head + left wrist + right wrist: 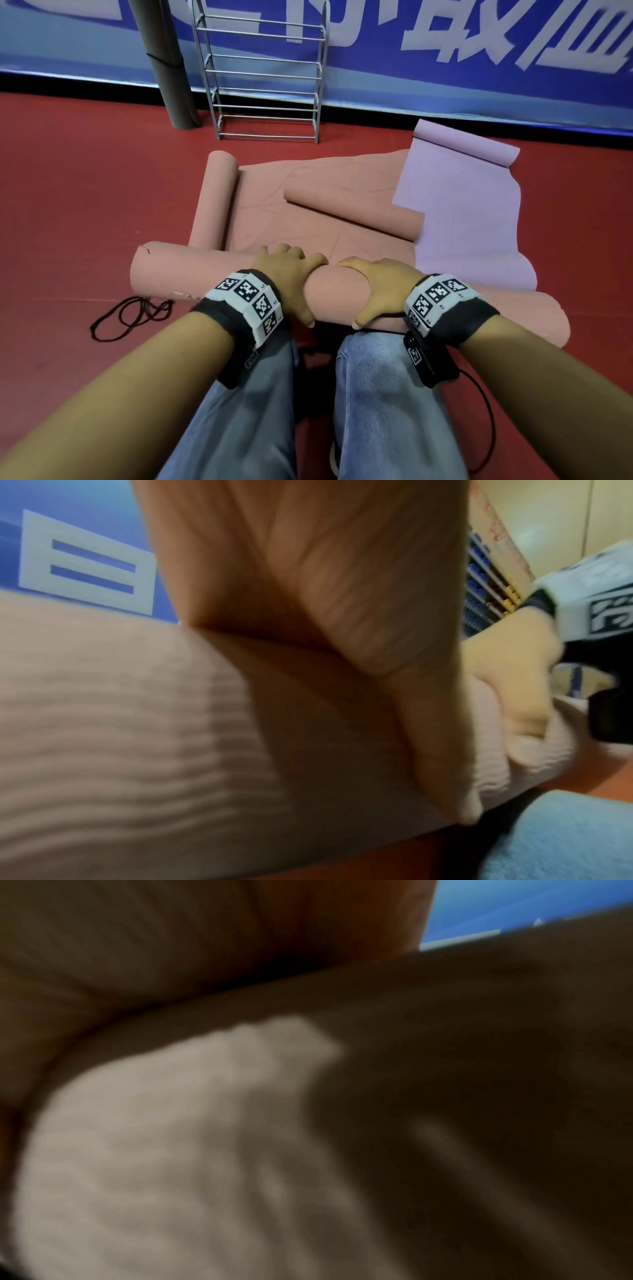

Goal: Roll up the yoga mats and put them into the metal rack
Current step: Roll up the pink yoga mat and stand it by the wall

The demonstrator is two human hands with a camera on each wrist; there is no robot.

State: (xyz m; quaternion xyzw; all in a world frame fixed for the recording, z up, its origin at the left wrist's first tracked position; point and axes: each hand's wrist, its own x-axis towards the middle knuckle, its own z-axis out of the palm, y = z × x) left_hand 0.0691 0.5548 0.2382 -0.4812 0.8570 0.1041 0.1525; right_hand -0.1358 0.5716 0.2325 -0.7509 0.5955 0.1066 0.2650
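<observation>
Lying across the red floor (pixel 68 205) just in front of the person's knees (pixel 376 377): one rolled pink mat (pixel 164 274), long axis running left to right.

Left hand (pixel 287 274): on top of the roll near its middle, fingers curled over the far side, thumb down the near side, gripping it. The left wrist view shows the palm pressed against the mat's ribbed surface (pixel 120 737).

Right hand (pixel 373 284): just beside the left, wrapped around the same roll in the same way, thumb (pixel 363 318) on the near face. The right wrist view is dark and blurred; only mat texture shows.

Behind the roll: a spread pink mat (pixel 308 233) with curled ends, a lilac mat (pixel 462 205) overlapping its right part.

Metal rack (pixel 267 85): upright against the blue banner (pixel 479 51), well apart from the hands, no mat on its rails.

Beside the rack, left: a grey rolled mat (pixel 171 68) standing on end.

Black cord (pixel 130 315): looped on the floor near the roll's left end.
</observation>
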